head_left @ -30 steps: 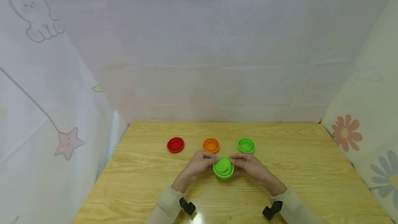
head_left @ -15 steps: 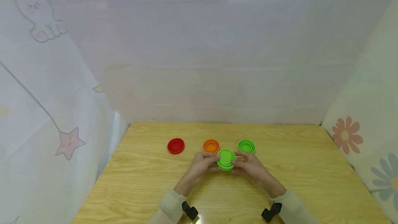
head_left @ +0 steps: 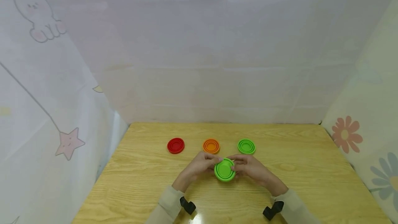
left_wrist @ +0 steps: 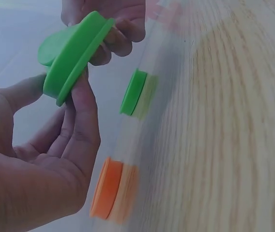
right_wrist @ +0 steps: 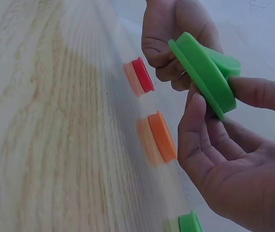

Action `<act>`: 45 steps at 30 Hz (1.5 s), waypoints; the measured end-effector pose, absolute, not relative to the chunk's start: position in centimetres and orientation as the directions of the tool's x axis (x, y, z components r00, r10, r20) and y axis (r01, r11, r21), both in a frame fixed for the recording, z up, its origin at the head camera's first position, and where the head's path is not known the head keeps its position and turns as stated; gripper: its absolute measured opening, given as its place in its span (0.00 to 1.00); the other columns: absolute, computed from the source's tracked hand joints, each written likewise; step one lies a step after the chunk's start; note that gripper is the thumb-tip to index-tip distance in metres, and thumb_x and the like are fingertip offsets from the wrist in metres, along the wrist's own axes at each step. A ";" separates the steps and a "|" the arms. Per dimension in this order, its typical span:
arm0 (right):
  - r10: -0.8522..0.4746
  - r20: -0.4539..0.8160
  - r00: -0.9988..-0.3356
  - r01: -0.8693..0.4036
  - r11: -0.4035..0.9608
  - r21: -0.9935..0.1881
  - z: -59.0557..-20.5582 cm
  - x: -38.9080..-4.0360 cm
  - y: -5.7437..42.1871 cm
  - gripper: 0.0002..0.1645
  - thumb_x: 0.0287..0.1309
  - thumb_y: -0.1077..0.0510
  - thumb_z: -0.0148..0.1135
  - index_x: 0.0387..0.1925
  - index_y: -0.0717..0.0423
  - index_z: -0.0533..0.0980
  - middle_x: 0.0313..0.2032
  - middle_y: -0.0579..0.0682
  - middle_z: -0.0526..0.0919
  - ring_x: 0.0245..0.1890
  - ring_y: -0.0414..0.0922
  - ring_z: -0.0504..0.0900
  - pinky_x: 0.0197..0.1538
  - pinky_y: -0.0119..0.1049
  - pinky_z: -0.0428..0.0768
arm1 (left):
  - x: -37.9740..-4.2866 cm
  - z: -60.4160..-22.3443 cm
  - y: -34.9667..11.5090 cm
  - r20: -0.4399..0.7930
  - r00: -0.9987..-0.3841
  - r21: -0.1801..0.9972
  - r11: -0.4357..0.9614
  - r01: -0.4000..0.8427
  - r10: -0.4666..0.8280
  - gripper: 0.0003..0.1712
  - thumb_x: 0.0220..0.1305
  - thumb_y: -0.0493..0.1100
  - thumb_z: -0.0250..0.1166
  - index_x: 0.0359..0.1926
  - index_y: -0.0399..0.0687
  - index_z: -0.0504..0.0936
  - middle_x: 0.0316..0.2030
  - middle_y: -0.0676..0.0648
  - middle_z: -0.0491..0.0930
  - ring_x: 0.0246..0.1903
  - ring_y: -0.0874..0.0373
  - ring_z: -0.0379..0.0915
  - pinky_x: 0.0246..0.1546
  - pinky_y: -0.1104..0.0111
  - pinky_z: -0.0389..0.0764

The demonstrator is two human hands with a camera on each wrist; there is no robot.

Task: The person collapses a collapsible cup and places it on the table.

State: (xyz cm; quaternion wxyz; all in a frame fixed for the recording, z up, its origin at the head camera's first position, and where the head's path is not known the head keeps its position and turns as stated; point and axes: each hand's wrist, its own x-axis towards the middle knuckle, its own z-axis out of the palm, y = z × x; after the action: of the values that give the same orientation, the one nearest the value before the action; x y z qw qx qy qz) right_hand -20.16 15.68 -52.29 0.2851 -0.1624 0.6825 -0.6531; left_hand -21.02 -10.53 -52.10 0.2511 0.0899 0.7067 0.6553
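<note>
Between both hands, above the table, is a green collapsible cup (head_left: 224, 169) with stepped rings. My left hand (head_left: 199, 166) pinches its left rim, thumb on the near face and fingers behind. On the opposite side my right hand (head_left: 252, 170) pinches the rim the same way. Both wrist views show the cup tilted, its round middle (left_wrist: 55, 46) bulging out from the wider rim on the thumb side. Some fingertips are hidden behind the cup. Just beyond the hands, an orange collapsible cup (head_left: 211, 146) and a second green collapsible cup (head_left: 246, 146) lie flat.
A red collapsible cup (head_left: 176, 146) lies flat at the left end of the row on the wooden table (head_left: 140, 179). Printed cloth walls (head_left: 224, 61) stand behind the table and at both sides. Black wrist cameras (head_left: 188, 206) sit on the sleeves.
Both hands raised the green cup slightly away from me, then brought it back nearer. Its middle looked skewed a second ago and now appears centred in the rings. The cups in the row stayed put.
</note>
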 end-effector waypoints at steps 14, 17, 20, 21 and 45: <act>-0.488 -0.219 -0.845 0.161 0.159 -0.974 -52.3 -20.4 15.4 0.32 0.75 0.45 0.62 0.66 0.64 0.76 0.58 0.53 0.86 0.53 0.42 0.86 0.58 0.39 0.87 | -20.6 -52.5 -10.3 -0.232 -0.822 0.970 0.060 -0.236 0.519 0.21 0.77 0.44 0.63 0.57 0.29 0.84 0.45 0.43 0.90 0.41 0.58 0.88 0.50 0.57 0.91; -0.471 -0.215 -0.855 0.157 0.161 -0.974 -52.5 -20.4 15.3 0.31 0.74 0.45 0.63 0.65 0.64 0.77 0.58 0.54 0.87 0.53 0.42 0.86 0.58 0.39 0.87 | -20.5 -52.6 -10.2 -0.236 -0.826 0.969 0.064 -0.238 0.511 0.20 0.77 0.45 0.64 0.56 0.31 0.86 0.45 0.45 0.90 0.41 0.59 0.88 0.50 0.58 0.92; -0.457 -0.212 -0.864 0.151 0.166 -0.974 -52.5 -20.4 15.3 0.30 0.74 0.45 0.64 0.64 0.63 0.78 0.55 0.53 0.89 0.50 0.42 0.87 0.55 0.38 0.88 | -20.5 -52.5 -10.1 -0.234 -0.832 0.971 0.084 -0.223 0.503 0.19 0.77 0.46 0.65 0.55 0.33 0.87 0.44 0.45 0.90 0.40 0.59 0.88 0.49 0.59 0.92; -0.453 -0.210 -0.867 0.146 0.171 -0.974 -52.5 -20.4 15.3 0.29 0.74 0.46 0.64 0.63 0.64 0.78 0.53 0.53 0.89 0.49 0.42 0.88 0.53 0.37 0.88 | -20.5 -52.5 -10.1 -0.231 -0.835 0.972 0.091 -0.215 0.500 0.19 0.76 0.46 0.65 0.55 0.34 0.87 0.44 0.46 0.90 0.40 0.60 0.88 0.49 0.59 0.92; -0.380 -0.065 -0.923 -0.063 0.314 -0.947 -51.7 -19.5 14.2 0.20 0.75 0.56 0.62 0.57 0.69 0.82 0.47 0.61 0.91 0.40 0.41 0.89 0.39 0.35 0.90 | -20.0 -51.8 -9.2 -0.047 -0.911 0.947 0.309 0.090 0.409 0.11 0.74 0.45 0.67 0.44 0.45 0.93 0.36 0.44 0.92 0.30 0.64 0.85 0.35 0.52 0.92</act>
State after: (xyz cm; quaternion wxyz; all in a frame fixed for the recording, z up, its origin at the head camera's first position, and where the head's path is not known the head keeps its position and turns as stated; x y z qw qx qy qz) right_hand -19.55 14.24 -51.65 0.1395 -0.1387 0.7983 -0.5692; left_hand -19.98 -9.24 -51.75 0.1409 0.1568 0.7965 0.5666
